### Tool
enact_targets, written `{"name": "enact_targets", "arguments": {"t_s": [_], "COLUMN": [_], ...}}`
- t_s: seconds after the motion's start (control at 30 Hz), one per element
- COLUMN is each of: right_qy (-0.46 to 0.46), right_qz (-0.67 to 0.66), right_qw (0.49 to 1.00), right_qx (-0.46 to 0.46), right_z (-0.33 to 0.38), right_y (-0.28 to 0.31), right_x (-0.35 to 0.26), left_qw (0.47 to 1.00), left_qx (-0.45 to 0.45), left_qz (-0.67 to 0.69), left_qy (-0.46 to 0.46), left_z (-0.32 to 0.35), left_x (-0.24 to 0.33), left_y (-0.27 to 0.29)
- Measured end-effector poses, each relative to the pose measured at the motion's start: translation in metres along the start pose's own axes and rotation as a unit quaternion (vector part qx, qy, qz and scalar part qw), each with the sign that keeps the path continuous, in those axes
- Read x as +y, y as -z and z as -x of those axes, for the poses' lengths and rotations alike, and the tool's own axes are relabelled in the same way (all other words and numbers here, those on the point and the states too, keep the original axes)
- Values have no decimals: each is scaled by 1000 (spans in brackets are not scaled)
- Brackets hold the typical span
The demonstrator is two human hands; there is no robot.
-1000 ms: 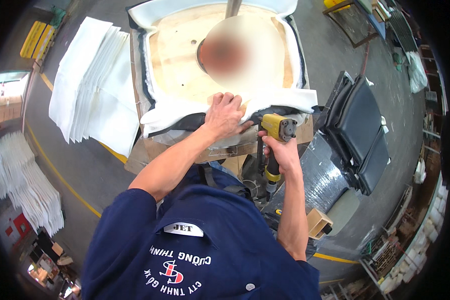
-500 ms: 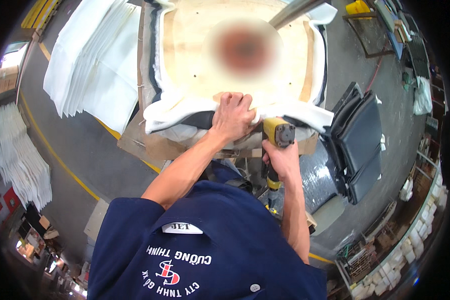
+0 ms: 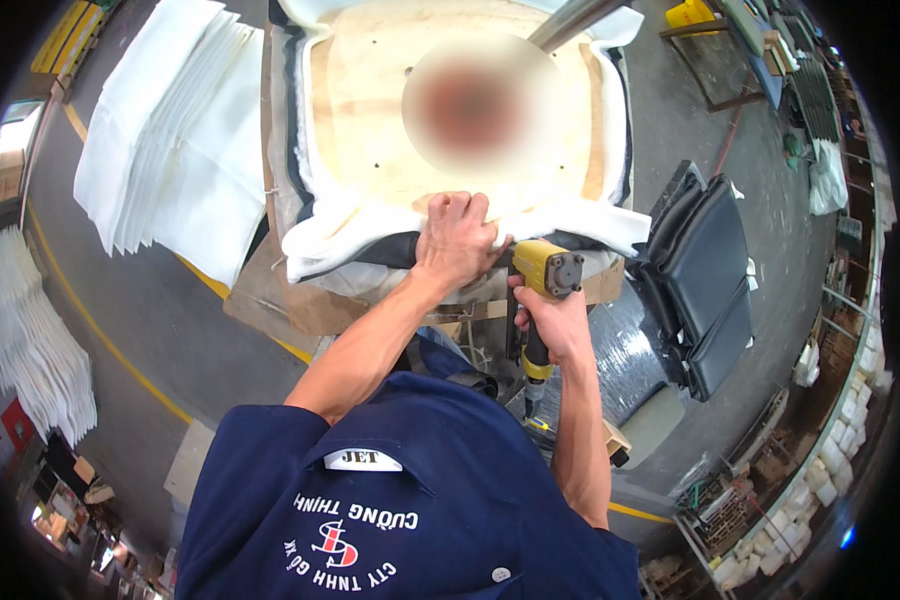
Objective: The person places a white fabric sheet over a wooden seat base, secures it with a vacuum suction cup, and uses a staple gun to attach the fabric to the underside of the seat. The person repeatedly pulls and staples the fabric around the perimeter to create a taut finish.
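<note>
A pale plywood panel [image 3: 360, 130] lies before me, with white padding [image 3: 560, 222] and a black cover [image 3: 382, 252] along its edges. Over the near edge, my left hand [image 3: 457, 240] is closed, its curled fingers pulling the padding and cover in against the wood. My right hand [image 3: 562, 325] wraps the handle of a yellow and black staple gun [image 3: 543, 268]. The gun's nose is close to the padded edge, just right of my left fingers; whether it touches cannot be made out. A hose runs down from the handle. A blurred patch hides part of the panel.
Cardboard [image 3: 320, 308] lies under the work. White sheets [image 3: 160, 150] are stacked on the left, more sheets [image 3: 30, 320] farther out. Black upholstered pieces [image 3: 705, 290] lean in a pile at right. A metal bar [image 3: 580, 22] crosses the panel's far right corner.
The whole view has shifted slightly. The staple gun has turned a little and sits slightly nearer me. My left hand keeps its hold on the padded edge.
</note>
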State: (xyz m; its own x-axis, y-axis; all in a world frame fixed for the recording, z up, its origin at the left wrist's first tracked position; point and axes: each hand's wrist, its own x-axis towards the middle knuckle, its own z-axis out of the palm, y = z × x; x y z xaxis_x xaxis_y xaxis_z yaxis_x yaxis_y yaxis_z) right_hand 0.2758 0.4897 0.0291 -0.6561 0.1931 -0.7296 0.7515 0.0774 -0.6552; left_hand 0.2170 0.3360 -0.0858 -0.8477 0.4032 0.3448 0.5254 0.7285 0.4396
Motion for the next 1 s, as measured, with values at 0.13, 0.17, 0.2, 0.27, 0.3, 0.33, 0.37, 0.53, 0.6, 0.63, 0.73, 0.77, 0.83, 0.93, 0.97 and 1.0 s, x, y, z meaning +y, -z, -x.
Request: {"name": "enact_targets", "arguments": {"t_s": [0.13, 0.17, 0.2, 0.27, 0.3, 0.33, 0.37, 0.53, 0.6, 0.63, 0.73, 0.77, 0.83, 0.93, 0.97, 1.0], "right_qy": [26, 19, 29, 30, 26, 42, 43, 56, 55, 49, 36, 33, 42, 48, 42, 37], "right_qz": [70, 62, 50, 42, 45, 33, 1, -94, -105, -109, -112, -114, -120, -121, -113, -106], "right_qw": [997, 997, 998, 998, 998, 998, 998, 992, 992, 992, 993, 993, 992, 992, 993, 994], "right_qx": [32, 34, 32, 28, 21, 28, 41, 62, 43, 29, 1, -3, -8, -3, -10, -17], "right_z": [-2, -2, -3, -5, -8, -2, 5, 21, 15, 12, 6, 6, 7, 10, 7, 5], "right_y": [-8, -5, -2, 6, 11, 13, 15, 18, 20, 21, 26, 27, 25, 21, 20, 20], "right_x": [-8, -7, -7, -2, 2, 11, 16, 51, 58, 61, 54, 49, 35, 21, 19, 16], "left_qw": [1000, 999, 1000, 1000, 1000, 999, 998, 983, 979, 976, 978, 979, 989, 995, 996, 997], "left_qx": [-26, -29, -25, -19, -28, -37, -42, -169, -194, -206, -183, -173, -103, -59, -48, -36], "left_qz": [-2, -2, -5, -22, -2, 18, 35, -22, -34, -39, -43, -44, -33, -31, -25, -19], "left_qy": [9, 15, 16, 7, -9, -24, -35, -61, -56, -51, -90, -103, -101, -75, -66, -58], "left_z": [-1, 2, 0, -3, -3, -2, -5, 12, 2, -3, -9, -9, -6, -2, -3, -3], "left_x": [6, 9, 10, 12, 12, 11, 7, -16, -6, -1, -3, -5, -9, -2, -1, -1], "left_y": [-2, -2, -2, -5, -3, -3, -2, 41, 37, 34, 18, 13, 4, 3, 4, 4]}}
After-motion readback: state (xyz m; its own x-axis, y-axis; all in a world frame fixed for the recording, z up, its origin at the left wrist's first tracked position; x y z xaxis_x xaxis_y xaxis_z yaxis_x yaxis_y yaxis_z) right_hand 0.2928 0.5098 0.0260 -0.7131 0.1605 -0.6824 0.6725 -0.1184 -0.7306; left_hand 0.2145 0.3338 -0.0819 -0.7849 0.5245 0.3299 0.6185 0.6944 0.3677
